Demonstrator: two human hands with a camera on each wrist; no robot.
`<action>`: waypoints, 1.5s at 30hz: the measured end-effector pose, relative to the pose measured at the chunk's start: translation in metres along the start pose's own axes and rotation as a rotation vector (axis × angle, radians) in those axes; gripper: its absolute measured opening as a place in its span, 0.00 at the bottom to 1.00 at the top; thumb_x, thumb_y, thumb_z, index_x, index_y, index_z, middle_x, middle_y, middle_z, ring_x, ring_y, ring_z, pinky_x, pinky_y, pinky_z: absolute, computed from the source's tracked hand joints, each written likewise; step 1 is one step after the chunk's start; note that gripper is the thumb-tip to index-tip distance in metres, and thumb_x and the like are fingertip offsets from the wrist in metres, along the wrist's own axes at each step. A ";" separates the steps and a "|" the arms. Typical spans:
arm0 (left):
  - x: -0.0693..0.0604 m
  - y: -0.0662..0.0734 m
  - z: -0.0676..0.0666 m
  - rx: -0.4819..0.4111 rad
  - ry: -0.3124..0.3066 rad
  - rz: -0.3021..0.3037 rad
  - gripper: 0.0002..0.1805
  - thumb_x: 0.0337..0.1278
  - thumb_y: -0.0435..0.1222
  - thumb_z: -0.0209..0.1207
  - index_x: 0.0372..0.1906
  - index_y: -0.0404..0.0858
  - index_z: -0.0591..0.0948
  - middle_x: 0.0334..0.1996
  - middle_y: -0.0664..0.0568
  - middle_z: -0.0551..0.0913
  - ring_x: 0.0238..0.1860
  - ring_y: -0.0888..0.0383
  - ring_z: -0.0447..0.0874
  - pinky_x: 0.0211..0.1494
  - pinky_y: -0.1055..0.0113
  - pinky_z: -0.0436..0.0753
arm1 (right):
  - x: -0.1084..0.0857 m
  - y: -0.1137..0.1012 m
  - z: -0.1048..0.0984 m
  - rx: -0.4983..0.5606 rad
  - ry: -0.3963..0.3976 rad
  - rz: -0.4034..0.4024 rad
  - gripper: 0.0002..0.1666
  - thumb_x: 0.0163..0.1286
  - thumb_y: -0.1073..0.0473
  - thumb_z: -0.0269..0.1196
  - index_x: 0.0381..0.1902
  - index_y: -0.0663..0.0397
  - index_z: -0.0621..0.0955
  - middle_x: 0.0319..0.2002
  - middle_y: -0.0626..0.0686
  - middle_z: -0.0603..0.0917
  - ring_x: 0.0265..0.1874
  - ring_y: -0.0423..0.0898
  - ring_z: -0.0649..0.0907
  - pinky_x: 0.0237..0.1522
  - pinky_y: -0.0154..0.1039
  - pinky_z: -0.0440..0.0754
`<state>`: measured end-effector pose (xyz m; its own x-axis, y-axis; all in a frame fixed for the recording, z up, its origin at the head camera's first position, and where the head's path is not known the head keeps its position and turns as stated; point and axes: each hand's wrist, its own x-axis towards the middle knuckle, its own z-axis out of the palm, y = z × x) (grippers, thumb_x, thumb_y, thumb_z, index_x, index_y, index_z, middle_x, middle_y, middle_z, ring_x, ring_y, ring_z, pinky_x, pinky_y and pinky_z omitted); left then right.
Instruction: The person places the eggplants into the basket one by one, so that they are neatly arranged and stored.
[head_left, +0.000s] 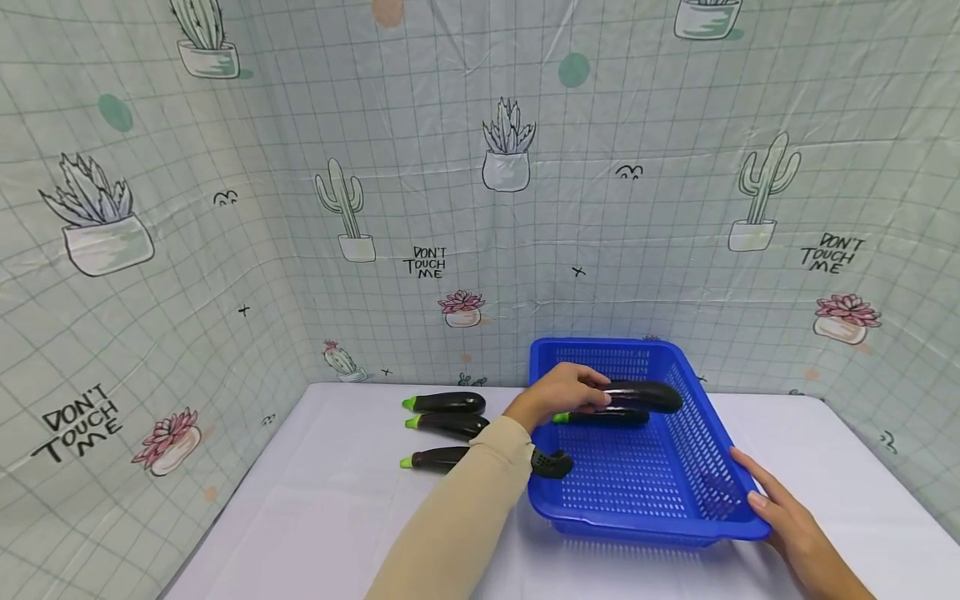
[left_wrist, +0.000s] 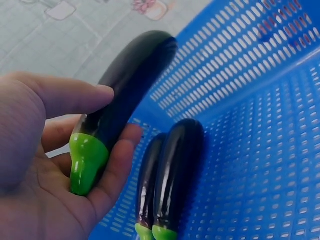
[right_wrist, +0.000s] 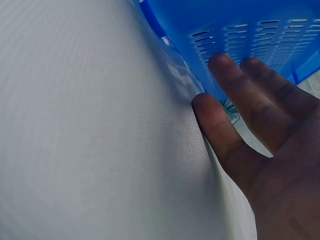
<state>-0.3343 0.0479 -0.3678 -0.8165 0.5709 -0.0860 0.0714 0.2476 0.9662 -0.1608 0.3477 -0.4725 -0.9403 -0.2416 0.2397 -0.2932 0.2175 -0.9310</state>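
My left hand grips a dark purple eggplant near its green stem end, holding it above the inside of a blue perforated plastic basket. In the left wrist view the held eggplant tilts up, with thumb and fingers around it. Below it, two more eggplants lie side by side in the basket. At the basket's right near corner, my right hand holds the rim, thumb on top. Its fingers touch the outer wall from below in the right wrist view.
Left of the basket, three eggplants lie on the white tabletop, the nearest partly behind my left sleeve. A black perforated strap end sticks out at the left wrist. Cactus-printed cloth encloses the table's back and sides.
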 end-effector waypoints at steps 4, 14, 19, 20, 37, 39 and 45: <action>0.004 -0.001 0.003 -0.014 -0.005 0.000 0.19 0.59 0.27 0.65 0.57 0.30 0.82 0.37 0.51 0.85 0.37 0.57 0.85 0.44 0.66 0.85 | 0.000 0.001 0.000 -0.002 0.004 0.015 0.33 0.83 0.63 0.35 0.82 0.50 0.47 0.67 0.26 0.58 0.59 0.26 0.71 0.51 0.27 0.76; 0.008 -0.012 0.013 -0.029 0.052 -0.023 0.18 0.61 0.28 0.65 0.56 0.33 0.83 0.37 0.51 0.85 0.39 0.56 0.87 0.50 0.60 0.85 | -0.001 0.004 0.001 0.008 0.009 -0.002 0.33 0.82 0.64 0.36 0.81 0.50 0.48 0.66 0.25 0.60 0.59 0.27 0.73 0.49 0.27 0.78; 0.007 -0.018 0.016 -0.010 0.065 -0.042 0.19 0.60 0.27 0.66 0.56 0.31 0.83 0.37 0.50 0.85 0.38 0.57 0.86 0.52 0.57 0.84 | -0.002 0.003 0.002 -0.004 0.017 0.030 0.33 0.83 0.63 0.36 0.82 0.46 0.49 0.70 0.29 0.57 0.59 0.26 0.72 0.50 0.28 0.78; 0.007 -0.019 0.016 -0.006 0.064 -0.041 0.19 0.60 0.27 0.66 0.56 0.31 0.83 0.38 0.50 0.85 0.38 0.57 0.86 0.51 0.58 0.84 | -0.002 0.003 0.002 -0.007 0.020 0.040 0.33 0.83 0.62 0.36 0.82 0.45 0.49 0.70 0.30 0.56 0.59 0.25 0.72 0.49 0.28 0.78; 0.010 -0.022 0.019 0.105 0.059 -0.048 0.16 0.59 0.24 0.62 0.53 0.31 0.84 0.34 0.51 0.85 0.31 0.61 0.81 0.43 0.66 0.84 | -0.001 0.005 0.000 -0.021 0.020 -0.027 0.33 0.82 0.65 0.36 0.82 0.46 0.50 0.73 0.34 0.56 0.60 0.25 0.70 0.50 0.26 0.76; 0.009 -0.022 0.020 0.138 0.066 -0.043 0.16 0.58 0.24 0.61 0.52 0.31 0.84 0.35 0.52 0.85 0.30 0.61 0.79 0.42 0.66 0.84 | -0.001 0.005 0.000 -0.017 0.015 -0.025 0.33 0.82 0.65 0.36 0.82 0.46 0.49 0.72 0.31 0.56 0.60 0.25 0.70 0.50 0.26 0.76; 0.010 -0.022 0.022 0.388 0.114 -0.027 0.17 0.58 0.28 0.63 0.53 0.36 0.85 0.42 0.54 0.85 0.35 0.62 0.77 0.41 0.70 0.79 | -0.001 0.005 -0.001 -0.026 0.019 -0.006 0.33 0.83 0.64 0.36 0.82 0.47 0.49 0.74 0.35 0.54 0.60 0.24 0.69 0.51 0.26 0.76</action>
<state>-0.3311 0.0651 -0.3956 -0.8777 0.4752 -0.0620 0.2420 0.5512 0.7985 -0.1613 0.3496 -0.4767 -0.9415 -0.2248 0.2512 -0.3034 0.2403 -0.9221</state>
